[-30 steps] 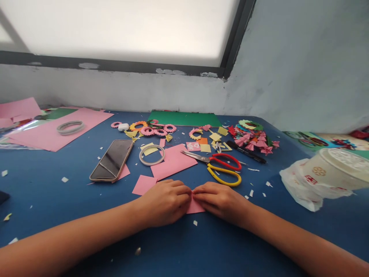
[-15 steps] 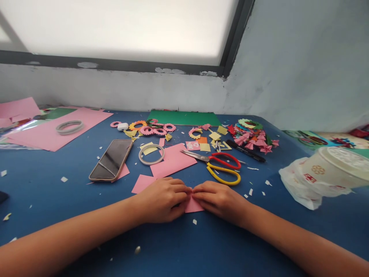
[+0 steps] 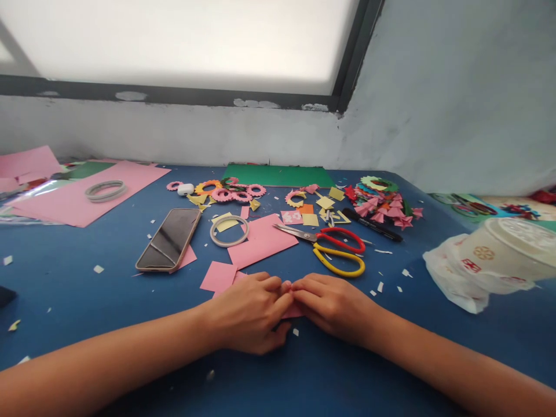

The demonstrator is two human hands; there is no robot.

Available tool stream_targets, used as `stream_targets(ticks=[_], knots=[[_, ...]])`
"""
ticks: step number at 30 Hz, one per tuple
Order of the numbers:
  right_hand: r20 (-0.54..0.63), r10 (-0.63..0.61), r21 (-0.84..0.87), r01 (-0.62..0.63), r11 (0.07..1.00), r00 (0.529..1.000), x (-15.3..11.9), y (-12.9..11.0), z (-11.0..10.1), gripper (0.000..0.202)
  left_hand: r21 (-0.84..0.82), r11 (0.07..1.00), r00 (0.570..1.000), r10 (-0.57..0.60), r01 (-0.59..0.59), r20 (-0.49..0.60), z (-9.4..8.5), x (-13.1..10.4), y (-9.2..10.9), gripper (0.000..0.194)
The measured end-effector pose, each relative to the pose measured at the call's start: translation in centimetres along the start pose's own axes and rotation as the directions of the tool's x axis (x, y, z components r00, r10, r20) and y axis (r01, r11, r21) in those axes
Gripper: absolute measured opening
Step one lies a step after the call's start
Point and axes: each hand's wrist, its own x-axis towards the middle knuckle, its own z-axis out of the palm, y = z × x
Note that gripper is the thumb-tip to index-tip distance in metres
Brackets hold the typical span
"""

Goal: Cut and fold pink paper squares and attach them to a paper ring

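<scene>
Both hands meet low in the middle, over a small piece of pink paper on the blue table. My left hand lies over the paper's left side with its fingers bent and closed on it. From the other side, my right hand pinches the paper, fingers pressed together. Most of the piece is hidden, so its folds do not show. Just beyond the hands are pink paper squares and a larger pink sheet. Scissors with one red and one yellow handle lie behind my right hand.
A roll of tape and a phone lie left of centre. Folded paper pieces are piled at the back right, near a black marker. A plastic-wrapped cup lies tilted at right. Paper scraps are scattered about.
My left hand has shifted slightly toward me and its fingers have moved over the pink paper, covering more of it. My right hand stays nearly in place. The view has moved slightly.
</scene>
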Motion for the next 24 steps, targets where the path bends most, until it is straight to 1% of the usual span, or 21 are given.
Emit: stream_targets(ticks=[3, 5, 8, 11, 14, 17, 19, 22, 24], knots=[[0.071, -0.005, -0.074, 0.01, 0.997, 0.997, 0.1, -0.7, -0.3, 0.021, 0.072, 0.997, 0.999, 0.041, -0.041, 0.011, -0.1, 0.2, 0.7, 0.032], [0.096, -0.011, -0.127, 0.023, 0.992, 0.995, 0.0, -1.0, -0.5, 0.023, 0.103, 0.993, 0.998, 0.056, -0.057, 0.017, -0.2, 0.4, 0.9, 0.033], [0.094, -0.013, -0.187, 0.031, 0.982, 0.995, -0.3, -1.4, -0.8, 0.027, 0.13, 0.99, 0.997, 0.055, -0.061, 0.046, -0.2, 0.4, 1.1, 0.031], [0.079, -0.005, -0.203, 0.021, 0.979, 0.997, -0.4, -1.6, -1.0, 0.028, 0.154, 0.986, 0.996, 0.058, -0.068, 0.067, -0.3, 0.2, 1.4, 0.029], [0.075, 0.019, -0.166, -0.006, 0.986, 0.997, -0.4, -1.5, -0.9, 0.026, 0.177, 0.982, 0.997, 0.054, -0.064, 0.059, -0.6, 0.0, 2.1, 0.029], [0.069, 0.037, -0.109, -0.029, 0.994, 0.997, -0.4, -1.1, -0.8, 0.025, 0.164, 0.986, 0.996, -0.005, -0.01, 0.09, -1.2, -0.2, 2.9, 0.024], [0.07, 0.063, -0.06, -0.059, 0.996, 0.996, -0.4, -0.7, -0.8, 0.022, 0.143, 0.989, 0.991, -0.05, 0.032, 0.125, -1.6, -0.2, 3.0, 0.02], [0.098, 0.15, 0.06, -0.156, 0.986, 0.984, -0.3, -0.1, -0.9, 0.017, 0.107, 0.991, 0.988, -0.098, 0.085, 0.122, -1.9, -0.3, 2.3, 0.019], [0.138, 0.198, 0.149, -0.218, 0.965, 0.97, -0.2, 0.3, -1.2, 0.012, 0.045, 0.989, 0.984, -0.143, 0.139, 0.105, -1.7, -0.3, 1.4, 0.018]])
